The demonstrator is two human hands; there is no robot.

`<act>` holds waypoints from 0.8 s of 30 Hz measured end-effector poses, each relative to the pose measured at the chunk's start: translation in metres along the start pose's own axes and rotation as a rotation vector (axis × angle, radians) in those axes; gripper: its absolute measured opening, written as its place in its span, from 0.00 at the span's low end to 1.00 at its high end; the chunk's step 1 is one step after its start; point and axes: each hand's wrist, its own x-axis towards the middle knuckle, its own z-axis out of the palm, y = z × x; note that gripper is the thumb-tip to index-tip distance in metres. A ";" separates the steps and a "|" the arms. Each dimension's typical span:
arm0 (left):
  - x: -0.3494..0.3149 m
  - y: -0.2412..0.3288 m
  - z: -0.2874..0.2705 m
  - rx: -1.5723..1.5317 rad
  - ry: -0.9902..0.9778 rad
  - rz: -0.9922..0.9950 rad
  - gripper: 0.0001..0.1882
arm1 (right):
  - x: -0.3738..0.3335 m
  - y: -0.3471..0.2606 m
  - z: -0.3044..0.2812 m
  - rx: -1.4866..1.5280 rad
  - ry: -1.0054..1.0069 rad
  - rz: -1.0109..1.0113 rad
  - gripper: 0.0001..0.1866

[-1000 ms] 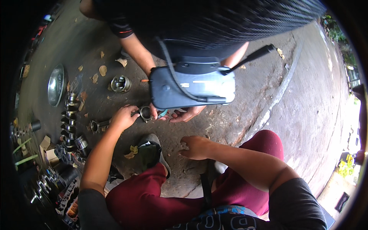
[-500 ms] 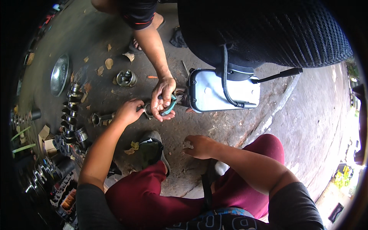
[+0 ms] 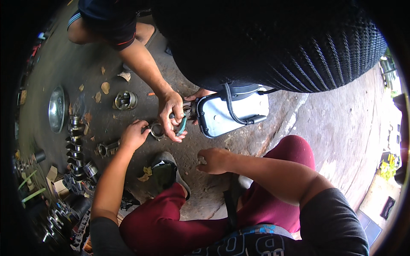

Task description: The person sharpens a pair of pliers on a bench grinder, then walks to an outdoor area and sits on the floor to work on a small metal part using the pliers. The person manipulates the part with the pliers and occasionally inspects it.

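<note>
My left hand [image 3: 133, 135] is closed on a metal connecting rod, whose round ring end [image 3: 156, 131] sticks out to the right, just above the ground. Beside that ring, a co-worker's hand [image 3: 171, 114] holds green-handled pliers [image 3: 182, 125]. The co-worker's other hand [image 3: 200, 94] is at another metal part [image 3: 188, 112], partly covered by a silver box. My right hand [image 3: 213, 160] hovers over the ground in front of my knees, fingers curled in. A small pale patch shows between its fingertips; I cannot tell what it is.
A piston [image 3: 125, 100] and another connecting rod [image 3: 107, 148] lie to the left. Farther left are a crankshaft [image 3: 75, 147] and a shiny metal bowl [image 3: 57, 109]. A silver box [image 3: 232, 112] with a cable and black mesh [image 3: 273, 51] blocks the upper right.
The whole view has shifted, moving ground parts left and down. The silver box has shifted left, and the co-worker's second hand shows more. My left hand still grips the connecting rod.
</note>
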 end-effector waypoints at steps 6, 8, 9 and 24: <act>-0.001 0.003 0.008 0.018 0.024 0.015 0.13 | -0.003 0.002 -0.004 -0.008 0.005 -0.013 0.33; -0.001 0.003 0.010 0.019 0.026 0.022 0.12 | -0.001 0.003 -0.004 -0.028 0.000 -0.019 0.33; -0.001 0.003 0.010 0.019 0.027 0.033 0.12 | -0.001 0.003 -0.004 -0.037 -0.003 -0.020 0.33; 0.000 0.007 0.016 0.016 0.026 0.042 0.12 | -0.006 0.004 -0.008 -0.030 -0.006 -0.006 0.33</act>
